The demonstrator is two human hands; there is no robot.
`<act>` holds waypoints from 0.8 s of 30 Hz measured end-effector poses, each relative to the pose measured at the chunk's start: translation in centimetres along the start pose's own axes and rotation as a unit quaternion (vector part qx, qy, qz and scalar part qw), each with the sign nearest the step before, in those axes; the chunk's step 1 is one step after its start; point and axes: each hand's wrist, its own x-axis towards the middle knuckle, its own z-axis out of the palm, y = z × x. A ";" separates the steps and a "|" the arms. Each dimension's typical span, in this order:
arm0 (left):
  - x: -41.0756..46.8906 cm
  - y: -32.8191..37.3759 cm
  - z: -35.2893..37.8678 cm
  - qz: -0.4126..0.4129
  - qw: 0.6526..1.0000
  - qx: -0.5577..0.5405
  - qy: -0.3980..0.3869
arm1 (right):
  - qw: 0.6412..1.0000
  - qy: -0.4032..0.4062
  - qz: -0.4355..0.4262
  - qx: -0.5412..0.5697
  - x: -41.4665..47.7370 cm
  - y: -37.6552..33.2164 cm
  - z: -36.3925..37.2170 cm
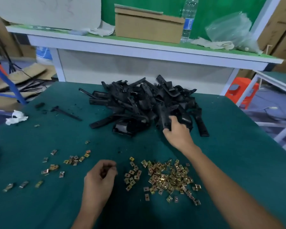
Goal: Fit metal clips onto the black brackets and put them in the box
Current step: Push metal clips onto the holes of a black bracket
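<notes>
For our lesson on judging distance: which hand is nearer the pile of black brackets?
Right. The right hand grips a bracket at the near edge of the pile; the left hand sits short of it, beside the metal clips.

Water bottle [189, 19] on shelf [139, 49] near plastic bag [229, 28] (crumpled).

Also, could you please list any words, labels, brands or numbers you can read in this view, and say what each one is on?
No text can be read here.
Blue label on the water bottle: print too blurred to read.
White board: faint scribbles, not legible.
Blue and white bag below the shelf: marking too blurred to read.
Cardboard box: no print shows.
</notes>
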 end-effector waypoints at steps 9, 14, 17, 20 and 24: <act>-0.4 0.3 -0.1 0.027 0.999 -0.018 -0.014 | 0.992 -0.023 0.027 -0.123 -4.2 11.1 -5.7; -0.7 0.5 -0.1 0.044 0.998 0.031 -0.028 | 0.961 0.030 0.201 0.185 -5.9 11.7 -4.0; -0.9 0.7 0.0 0.055 0.995 0.074 -0.043 | 0.942 0.052 0.210 0.258 -6.5 10.0 -3.3; -0.9 0.7 0.3 0.058 0.990 0.113 -0.057 | 0.980 -0.079 0.141 0.118 -7.1 7.2 -2.5; -0.3 1.1 1.5 0.090 0.968 0.231 -0.042 | 0.985 -0.137 0.082 -0.063 -5.9 5.0 -1.3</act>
